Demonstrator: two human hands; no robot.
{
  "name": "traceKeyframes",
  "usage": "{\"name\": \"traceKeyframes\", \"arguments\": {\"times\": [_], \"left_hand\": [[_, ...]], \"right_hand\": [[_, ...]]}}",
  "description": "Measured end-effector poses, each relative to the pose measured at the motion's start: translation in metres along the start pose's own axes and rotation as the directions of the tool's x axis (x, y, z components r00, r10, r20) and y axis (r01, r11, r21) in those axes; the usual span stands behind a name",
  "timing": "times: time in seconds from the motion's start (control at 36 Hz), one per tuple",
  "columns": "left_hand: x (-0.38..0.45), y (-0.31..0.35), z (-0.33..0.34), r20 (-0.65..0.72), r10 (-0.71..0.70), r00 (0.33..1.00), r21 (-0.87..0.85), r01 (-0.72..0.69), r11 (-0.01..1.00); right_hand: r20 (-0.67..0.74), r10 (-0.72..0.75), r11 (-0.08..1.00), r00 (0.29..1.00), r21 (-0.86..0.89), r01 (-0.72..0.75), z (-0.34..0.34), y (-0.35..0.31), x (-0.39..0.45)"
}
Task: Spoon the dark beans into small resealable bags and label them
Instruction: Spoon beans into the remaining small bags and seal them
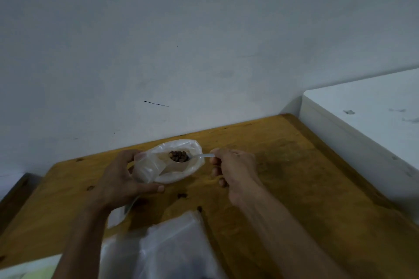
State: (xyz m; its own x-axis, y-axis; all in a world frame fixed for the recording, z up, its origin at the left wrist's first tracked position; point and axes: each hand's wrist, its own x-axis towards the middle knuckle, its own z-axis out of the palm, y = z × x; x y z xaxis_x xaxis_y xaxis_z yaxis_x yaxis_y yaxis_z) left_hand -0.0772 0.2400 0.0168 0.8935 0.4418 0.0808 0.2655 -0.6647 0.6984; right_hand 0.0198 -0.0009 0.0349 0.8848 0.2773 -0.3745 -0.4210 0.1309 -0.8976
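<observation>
A small clear resealable bag (181, 172) is held open above the wooden table (294, 176) by my left hand (120, 176), which pinches its left rim. My right hand (235, 170) grips the handle of a white plastic spoon (201, 156). The spoon's bowl sits inside the bag's mouth and is heaped with dark beans (178, 156). A few loose dark beans (182, 195) lie on the table in front of the bag.
A larger clear plastic bag (163, 249) lies at the near edge between my forearms. A white box or cabinet (362, 120) stands to the right of the table. A plain white wall rises right behind the table. A pale sheet (29, 269) shows at the bottom left.
</observation>
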Motion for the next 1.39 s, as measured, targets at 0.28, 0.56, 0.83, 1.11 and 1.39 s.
{"name": "traceKeyframes", "arguments": {"times": [0.28, 0.56, 0.83, 1.11, 1.39], "left_hand": [[0.01, 0.001, 0.004, -0.059, -0.067, 0.996, -0.031, 0.066, 0.997], [0.028, -0.006, 0.006, -0.134, -0.116, 0.984, -0.065, 0.108, 0.992], [0.06, -0.008, 0.011, -0.166, -0.099, 0.981, -0.091, 0.085, 0.992], [0.071, 0.004, 0.015, -0.301, -0.017, 0.954, -0.149, -0.03, 0.988], [0.041, 0.004, 0.004, -0.397, -0.066, 0.916, -0.476, -0.143, 0.868]], "right_hand": [[0.037, -0.046, 0.998, 0.998, -0.032, 0.047, 0.03, -0.017, 0.006], [0.109, -0.157, 0.955, 0.982, -0.236, 0.179, 0.07, -0.003, 0.02], [0.341, -0.637, 0.502, 0.691, -0.497, 0.708, 0.077, 0.008, 0.033], [-0.089, -0.677, 0.708, 0.731, -0.351, 0.613, 0.035, -0.004, 0.047], [-0.269, -0.567, 0.691, 0.779, -0.67, 0.272, -0.009, 0.025, 0.08]]}}
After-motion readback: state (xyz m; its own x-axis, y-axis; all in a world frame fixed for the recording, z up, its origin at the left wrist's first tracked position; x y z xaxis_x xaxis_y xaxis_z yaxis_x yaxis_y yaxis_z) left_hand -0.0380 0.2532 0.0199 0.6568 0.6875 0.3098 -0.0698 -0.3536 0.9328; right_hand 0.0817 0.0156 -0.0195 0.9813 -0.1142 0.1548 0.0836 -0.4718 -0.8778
